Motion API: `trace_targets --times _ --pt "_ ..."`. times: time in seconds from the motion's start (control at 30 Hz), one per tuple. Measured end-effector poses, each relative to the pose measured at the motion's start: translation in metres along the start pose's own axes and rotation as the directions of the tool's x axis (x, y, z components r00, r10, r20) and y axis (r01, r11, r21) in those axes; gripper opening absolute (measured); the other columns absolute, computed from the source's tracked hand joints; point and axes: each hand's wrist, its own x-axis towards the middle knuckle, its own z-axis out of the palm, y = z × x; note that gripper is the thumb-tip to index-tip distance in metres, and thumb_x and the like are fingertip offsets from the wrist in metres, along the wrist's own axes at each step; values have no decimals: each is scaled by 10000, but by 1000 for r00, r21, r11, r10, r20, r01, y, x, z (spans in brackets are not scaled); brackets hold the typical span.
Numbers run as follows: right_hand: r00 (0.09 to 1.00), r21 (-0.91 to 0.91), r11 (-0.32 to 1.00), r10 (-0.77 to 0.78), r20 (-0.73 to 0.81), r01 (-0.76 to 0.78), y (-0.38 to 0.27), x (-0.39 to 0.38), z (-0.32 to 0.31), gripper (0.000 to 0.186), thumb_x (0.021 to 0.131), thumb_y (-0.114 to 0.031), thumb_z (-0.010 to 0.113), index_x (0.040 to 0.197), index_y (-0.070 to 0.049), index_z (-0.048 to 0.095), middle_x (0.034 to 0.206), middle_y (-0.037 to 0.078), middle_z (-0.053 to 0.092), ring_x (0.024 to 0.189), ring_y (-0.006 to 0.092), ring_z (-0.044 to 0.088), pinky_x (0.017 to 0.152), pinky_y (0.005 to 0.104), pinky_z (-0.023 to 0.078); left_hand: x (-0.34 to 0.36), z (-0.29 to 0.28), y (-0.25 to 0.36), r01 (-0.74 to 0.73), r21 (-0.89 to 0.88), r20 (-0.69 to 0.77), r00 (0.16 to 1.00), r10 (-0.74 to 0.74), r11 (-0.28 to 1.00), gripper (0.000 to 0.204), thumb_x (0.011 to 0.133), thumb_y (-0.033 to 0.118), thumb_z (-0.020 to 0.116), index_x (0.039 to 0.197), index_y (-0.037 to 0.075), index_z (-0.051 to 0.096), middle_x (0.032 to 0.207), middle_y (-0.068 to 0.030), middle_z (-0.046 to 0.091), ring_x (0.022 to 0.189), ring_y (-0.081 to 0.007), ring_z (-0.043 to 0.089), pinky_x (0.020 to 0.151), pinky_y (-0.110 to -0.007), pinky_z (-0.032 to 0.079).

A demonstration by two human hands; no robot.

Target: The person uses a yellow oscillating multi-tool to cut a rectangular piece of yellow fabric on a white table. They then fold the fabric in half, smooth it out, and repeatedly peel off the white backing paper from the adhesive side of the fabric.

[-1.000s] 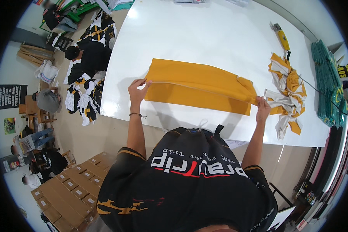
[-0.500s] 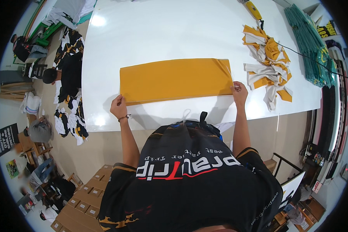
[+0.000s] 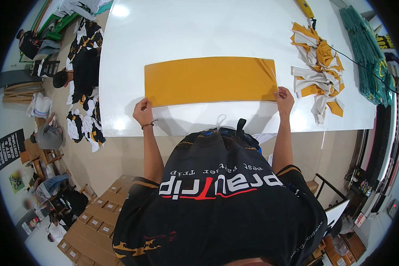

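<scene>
A long rectangle of mustard-yellow cloth [image 3: 208, 82] lies on the white table [image 3: 199, 35] in front of me, its near edge running almost straight between my hands. At its near left corner, my left hand [image 3: 143, 111] is closed, with thumb and fingers pinching the cloth. The near right corner is pinched in the same way by my right hand [image 3: 284, 100]. Slight creases show by the cloth's right end. A dark bracelet circles my left wrist.
Yellow and white fabric scraps [image 3: 319, 73] are heaped on the right, below a yellow power tool [image 3: 305, 8] with a dark cord. Green folded material [image 3: 368, 57] lines the table's right side. Cardboard boxes [image 3: 93, 221] stand behind me on the left. A person in black [image 3: 85, 73] is beyond the left edge.
The view has shifted a little, so everything sits higher and farther right. The cloth's near edge, slightly uneven before, now looks straighter. Both hands keep their hold on the corners.
</scene>
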Motion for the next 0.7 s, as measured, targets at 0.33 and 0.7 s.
trace_targets --times 0.33,0.7 --pt "1000 -65 998 -25 16 26 -6 28 1 357 842 -180 766 1150 -21 681 819 82 719 727 129 661 678 262 519 13 5 11 -20 70 99 995 13 997 205 836 95 754 1028 24 754 955 -106 715 731 -163 687 618 -266 546" --pt "991 -126 991 -17 130 34 -39 97 31 388 831 -204 782 1161 -26 682 823 75 737 705 113 658 647 265 512 49 13 17 -21 91 195 981 3 996 273 832 127 757 1089 38 734 1004 -116 725 739 -193 709 676 -308 569"
